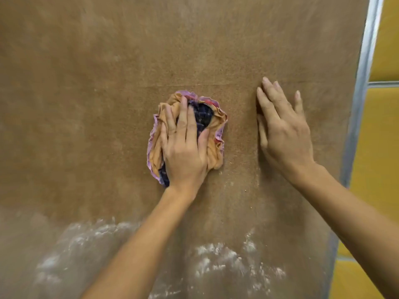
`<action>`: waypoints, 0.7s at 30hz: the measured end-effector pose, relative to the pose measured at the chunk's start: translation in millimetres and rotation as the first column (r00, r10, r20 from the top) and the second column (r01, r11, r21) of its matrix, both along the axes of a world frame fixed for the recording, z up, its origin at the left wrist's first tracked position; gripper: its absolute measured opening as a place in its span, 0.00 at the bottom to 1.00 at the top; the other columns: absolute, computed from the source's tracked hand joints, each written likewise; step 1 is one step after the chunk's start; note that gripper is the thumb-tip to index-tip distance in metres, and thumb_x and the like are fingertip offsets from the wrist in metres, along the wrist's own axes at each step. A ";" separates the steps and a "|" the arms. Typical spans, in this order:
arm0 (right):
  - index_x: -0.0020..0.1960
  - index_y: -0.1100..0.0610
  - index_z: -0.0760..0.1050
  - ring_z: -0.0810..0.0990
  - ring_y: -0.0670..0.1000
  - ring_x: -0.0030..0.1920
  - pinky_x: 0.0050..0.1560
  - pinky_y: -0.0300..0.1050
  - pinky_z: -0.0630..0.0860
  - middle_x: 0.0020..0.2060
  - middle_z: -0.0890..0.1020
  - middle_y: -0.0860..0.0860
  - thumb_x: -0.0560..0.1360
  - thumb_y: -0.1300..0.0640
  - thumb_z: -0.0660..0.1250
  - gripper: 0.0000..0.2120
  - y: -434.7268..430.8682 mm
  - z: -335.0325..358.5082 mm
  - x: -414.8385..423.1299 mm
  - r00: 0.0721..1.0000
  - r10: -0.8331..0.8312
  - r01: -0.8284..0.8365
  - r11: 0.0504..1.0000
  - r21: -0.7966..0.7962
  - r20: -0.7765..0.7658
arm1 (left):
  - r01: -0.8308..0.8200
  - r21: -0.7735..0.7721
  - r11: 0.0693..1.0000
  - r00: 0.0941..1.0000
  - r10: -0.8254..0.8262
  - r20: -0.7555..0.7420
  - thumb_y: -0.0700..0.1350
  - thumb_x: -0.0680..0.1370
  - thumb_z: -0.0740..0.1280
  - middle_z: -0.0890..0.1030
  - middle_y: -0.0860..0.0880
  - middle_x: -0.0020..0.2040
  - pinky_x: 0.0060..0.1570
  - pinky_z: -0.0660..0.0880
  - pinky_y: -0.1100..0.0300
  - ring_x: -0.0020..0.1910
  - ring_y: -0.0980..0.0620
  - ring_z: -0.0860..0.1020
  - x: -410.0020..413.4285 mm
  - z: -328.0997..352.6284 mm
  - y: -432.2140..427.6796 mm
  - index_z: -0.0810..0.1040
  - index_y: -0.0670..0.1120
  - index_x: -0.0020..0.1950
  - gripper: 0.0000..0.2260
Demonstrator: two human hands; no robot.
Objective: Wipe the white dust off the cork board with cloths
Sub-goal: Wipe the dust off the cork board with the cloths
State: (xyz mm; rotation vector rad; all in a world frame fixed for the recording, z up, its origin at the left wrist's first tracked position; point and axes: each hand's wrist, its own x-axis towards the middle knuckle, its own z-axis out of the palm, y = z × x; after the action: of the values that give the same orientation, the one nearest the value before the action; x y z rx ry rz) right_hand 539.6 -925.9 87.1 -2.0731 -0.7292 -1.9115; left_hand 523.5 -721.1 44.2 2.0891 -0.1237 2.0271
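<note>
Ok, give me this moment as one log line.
left hand: presses bunched cloth on cork board | right hand: flat on board, bare | white dust: thick along bottom

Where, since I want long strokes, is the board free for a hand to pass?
Free: the board above both hands, and left of the cloth under the left hand. A narrow bare strip lies between cloth and right hand. Crowded: right hand to frame, and below, where forearms cross the dust.
</note>
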 end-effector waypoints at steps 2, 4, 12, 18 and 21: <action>0.76 0.62 0.68 0.65 0.57 0.78 0.77 0.63 0.58 0.77 0.67 0.57 0.83 0.62 0.61 0.22 -4.7 -8.7 2.4 0.999 -0.031 0.031 1.000 -0.003 0.013 | 0.011 0.138 0.990 1.000 -0.009 -0.012 0.50 0.85 0.62 0.67 0.43 0.79 0.78 0.60 0.43 0.80 0.36 0.61 0.7 -45.5 -23.9 0.68 0.38 0.77 0.24; 0.75 0.62 0.70 0.65 0.57 0.78 0.77 0.62 0.60 0.77 0.68 0.57 0.83 0.59 0.61 0.21 -7.4 -13.9 1.3 0.999 -0.050 0.050 0.999 -0.012 0.015 | 0.042 0.351 0.935 0.999 -0.032 -0.035 0.50 0.83 0.65 0.69 0.43 0.77 0.78 0.61 0.45 0.79 0.39 0.63 0.0 -94.3 -32.9 0.72 0.38 0.75 0.23; 0.80 0.58 0.61 0.59 0.55 0.81 0.78 0.61 0.55 0.80 0.61 0.53 0.85 0.52 0.56 0.25 -44.8 -12.0 -0.3 0.975 -0.223 0.219 0.968 0.119 0.024 | 0.040 0.312 0.949 0.999 -0.043 0.003 0.53 0.86 0.61 0.67 0.46 0.78 0.78 0.59 0.44 0.79 0.43 0.64 2.0 -66.1 -27.3 0.71 0.43 0.77 0.22; 0.82 0.57 0.58 0.54 0.54 0.82 0.79 0.59 0.56 0.81 0.59 0.52 0.87 0.51 0.54 0.25 -98.6 -3.1 30.5 0.970 -0.242 0.245 0.954 0.175 -0.039 | -0.060 0.100 0.993 0.998 0.057 0.031 0.52 0.86 0.60 0.65 0.45 0.80 0.79 0.55 0.45 0.81 0.40 0.60 15.9 -50.4 -50.4 0.67 0.41 0.79 0.24; 0.81 0.61 0.59 0.54 0.59 0.82 0.81 0.52 0.55 0.80 0.60 0.57 0.87 0.54 0.56 0.24 -102.3 -6.7 41.7 0.990 -0.142 0.139 0.981 0.137 0.014 | -0.050 0.227 0.973 0.999 0.048 0.015 0.52 0.86 0.60 0.65 0.46 0.80 0.77 0.58 0.45 0.80 0.40 0.60 15.5 -78.0 -59.6 0.68 0.41 0.78 0.24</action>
State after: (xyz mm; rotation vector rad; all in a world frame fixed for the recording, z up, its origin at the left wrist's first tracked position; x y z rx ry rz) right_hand 581.3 -1028.2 80.5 -2.0706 -0.4534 -2.0013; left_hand 539.0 -780.7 -33.8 2.2364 -0.3233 2.1408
